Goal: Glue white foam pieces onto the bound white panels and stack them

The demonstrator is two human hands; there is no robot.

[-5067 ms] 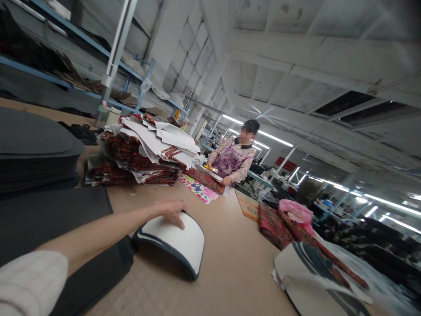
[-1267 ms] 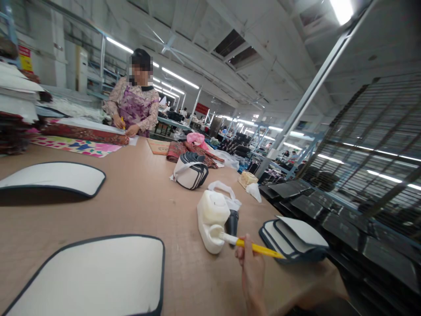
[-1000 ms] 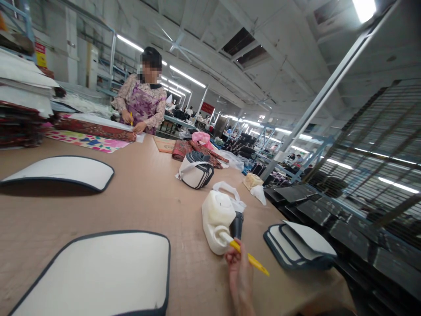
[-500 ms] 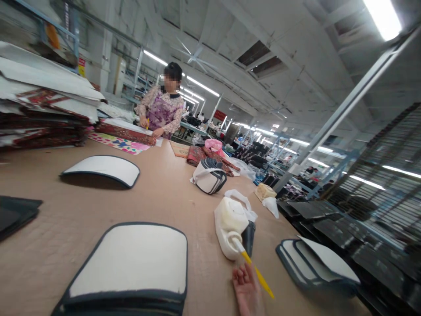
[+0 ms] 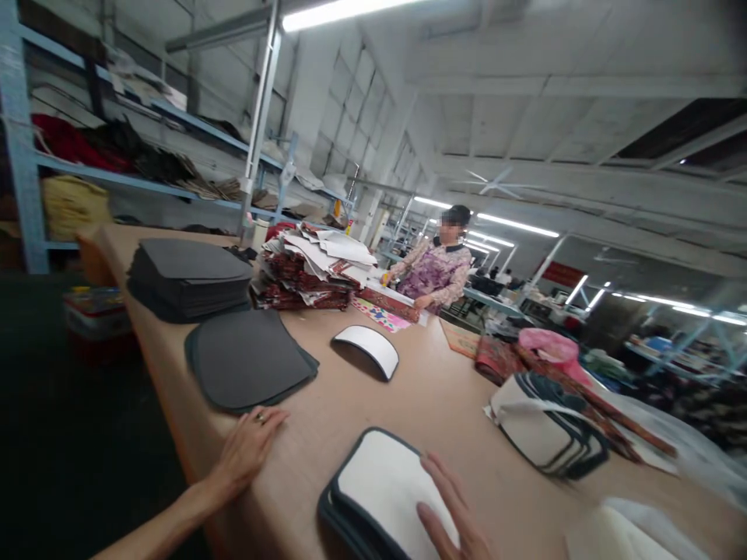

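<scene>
My left hand (image 5: 248, 451) rests at the table's near left edge, fingers stretched out and holding nothing. Its fingertips are close beside a low stack of dark grey rounded panels (image 5: 250, 362). Over the right side of a small stack of white panels with dark borders (image 5: 388, 474) is my right hand (image 5: 455, 509), open with thumb and fingers apart. Whether its fingertips touch the top panel I cannot tell. Farther back, a single curved white panel with a dark rim (image 5: 369, 346) lies arched on the table.
A taller dark panel stack (image 5: 190, 272) and a heap of patterned sheets (image 5: 315, 268) stand at the back left. On the right lie a tied bundle of white panels (image 5: 542, 428) and a whitish container (image 5: 624, 533), cut off by the frame. Across the table a co-worker (image 5: 435, 268) handles patterned material.
The view has swung left, bringing the dark panel stacks and shelves into sight. My left hand has come into view. My right hand has moved from beside the yellow-handled brush to the white panels.
</scene>
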